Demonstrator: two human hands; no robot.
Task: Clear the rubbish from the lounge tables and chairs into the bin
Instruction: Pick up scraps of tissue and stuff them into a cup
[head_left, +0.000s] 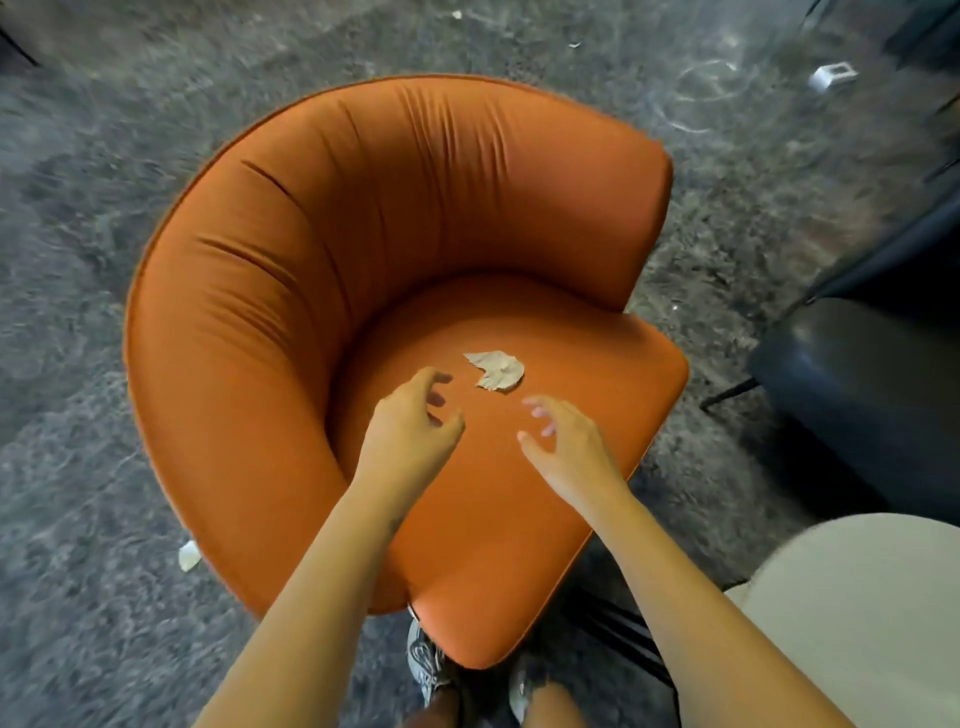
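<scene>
Paper scrap (496, 370) on chair seat (597, 364), just far of left hand (410, 421) and right hand (566, 436). Grips apart, empty; right looks nearer.

seat (493, 519): open from above, front, right; backrest (311, 234): curved wall blocks left and rear

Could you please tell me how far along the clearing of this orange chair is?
Nothing shows as done: no bin is in view and both hands are empty. In hand: the left hand and right hand reach toward the crumpled paper lying on the seat of the orange chair, not yet touching it. Left: picking it up, binning it, and perhaps the white scrap on the floor beside the chair.
</scene>
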